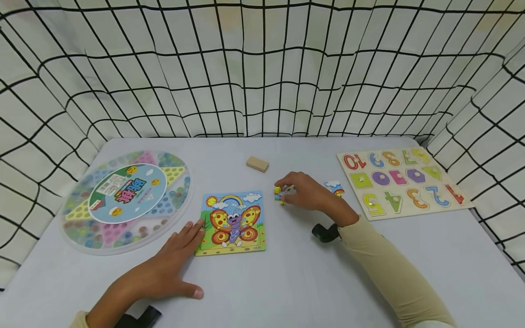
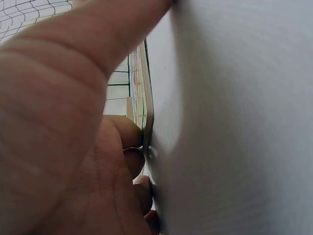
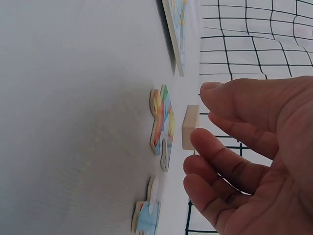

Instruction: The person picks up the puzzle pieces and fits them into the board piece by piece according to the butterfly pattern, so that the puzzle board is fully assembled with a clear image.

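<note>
A square butterfly puzzle (image 1: 234, 223) lies flat on the white table. My left hand (image 1: 164, 269) rests beside it, fingers extended against its left edge and thumb spread out. To the puzzle's right my right hand (image 1: 305, 191) hovers above colourful puzzle pieces (image 1: 279, 191), partly hiding them. The right wrist view shows a gap between the thumb and loosely bent fingers, with the multicoloured pieces (image 3: 162, 122) on the table apart from them. Another blue piece with a white cloud (image 1: 333, 186) lies by the right forearm.
A plain wooden block (image 1: 257, 164) lies behind the puzzle. On the left is a round game board (image 1: 176, 218) holding marbles under a clear cover. A number-and-shape board (image 1: 404, 182) lies at the right. Black netting (image 1: 262, 86) surrounds the table's back and sides.
</note>
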Available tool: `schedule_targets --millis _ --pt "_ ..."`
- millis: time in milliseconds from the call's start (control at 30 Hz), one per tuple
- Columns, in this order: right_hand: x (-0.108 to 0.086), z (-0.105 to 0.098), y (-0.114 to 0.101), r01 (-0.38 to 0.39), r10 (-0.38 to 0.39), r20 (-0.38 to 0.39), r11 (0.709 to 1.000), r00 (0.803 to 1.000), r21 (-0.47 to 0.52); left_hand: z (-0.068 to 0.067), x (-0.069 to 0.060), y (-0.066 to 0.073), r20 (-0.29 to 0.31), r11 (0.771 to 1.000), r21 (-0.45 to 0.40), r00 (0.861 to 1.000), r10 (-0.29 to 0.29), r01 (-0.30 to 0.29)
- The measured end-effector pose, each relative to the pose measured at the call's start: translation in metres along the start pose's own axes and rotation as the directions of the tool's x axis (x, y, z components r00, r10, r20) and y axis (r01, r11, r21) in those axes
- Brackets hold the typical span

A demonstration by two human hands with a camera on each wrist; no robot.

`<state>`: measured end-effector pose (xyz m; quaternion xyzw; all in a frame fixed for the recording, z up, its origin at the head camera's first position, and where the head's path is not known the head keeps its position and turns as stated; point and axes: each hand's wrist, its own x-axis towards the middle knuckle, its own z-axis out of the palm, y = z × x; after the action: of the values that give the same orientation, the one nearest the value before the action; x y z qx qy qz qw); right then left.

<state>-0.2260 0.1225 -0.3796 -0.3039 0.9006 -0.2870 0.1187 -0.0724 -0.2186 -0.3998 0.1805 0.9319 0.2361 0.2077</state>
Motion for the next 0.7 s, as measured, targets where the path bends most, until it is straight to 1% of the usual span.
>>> schedule_targets --millis 133,300,400,567,700 --pt "-0.001 0.0 0.004 -0.027 0.027 -0.001 1.0 1.0 0.007 0.001 0.0 0.0 0.001 1.0 -0.006 1.0 0.003 -0.003" --pt "0.002 0.002 0.011 -0.041 0.042 -0.05 0.999 0.998 0.022 0.0 0.0 0.001 -0.007 1.0 -0.018 1.0 0.025 -0.025" --pt "0.003 0.004 0.014 -0.048 0.051 -0.061 0.998 0.997 0.044 -0.001 0.0 0.002 -0.005 0.999 -0.021 1.0 0.025 -0.025" --pt "0.003 0.008 0.017 -0.047 0.051 -0.053 0.996 0.997 0.069 -0.001 -0.001 0.002 -0.002 1.0 -0.015 1.0 0.02 -0.02" --pt "0.004 0.011 0.018 -0.021 0.025 -0.056 0.998 0.998 0.06 0.0 -0.001 0.001 -0.005 1.0 -0.014 1.0 0.018 -0.018"
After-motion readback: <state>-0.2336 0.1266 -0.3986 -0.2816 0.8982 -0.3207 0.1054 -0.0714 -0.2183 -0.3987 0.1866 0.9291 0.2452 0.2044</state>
